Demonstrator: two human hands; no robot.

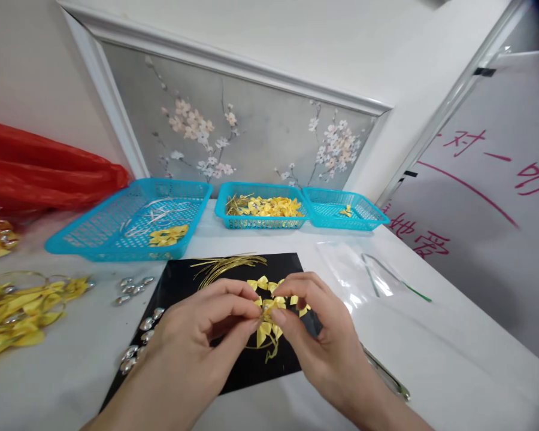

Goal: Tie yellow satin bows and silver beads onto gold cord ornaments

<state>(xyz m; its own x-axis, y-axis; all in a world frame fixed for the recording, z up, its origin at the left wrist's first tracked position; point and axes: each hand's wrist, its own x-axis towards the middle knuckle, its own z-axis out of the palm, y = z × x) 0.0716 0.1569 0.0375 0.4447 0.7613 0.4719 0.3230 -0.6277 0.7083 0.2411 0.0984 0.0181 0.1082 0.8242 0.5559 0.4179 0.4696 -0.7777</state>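
Observation:
Over a black mat (pixel 247 380), both hands meet at a small yellow ribbon flower (pixel 268 308) with a loose gold tail hanging below. My left hand (pixel 211 329) is closed, thumb and index finger pinching the flower's left side. My right hand (pixel 318 326) pinches it from the right, thumb in front. The fingers partly hide the flower's middle. Behind it, several yellow petal pieces (pixel 263 282) lie on the mat. Thin gold wires (pixel 227 266) rest at the mat's far edge, and silvery beads (pixel 147 324) sit along its left side.
Blue baskets stand at the back: the left one (pixel 103 239) and middle one (pixel 263 222) hold yellow pieces, the right one (pixel 350 221) a few. Left are yellow ribbon strands (pixel 22 317), more beads (pixel 132 288) and red plastic (pixel 49 167). Right lie a clear bag (pixel 354 272) and a metal tool (pixel 388 377).

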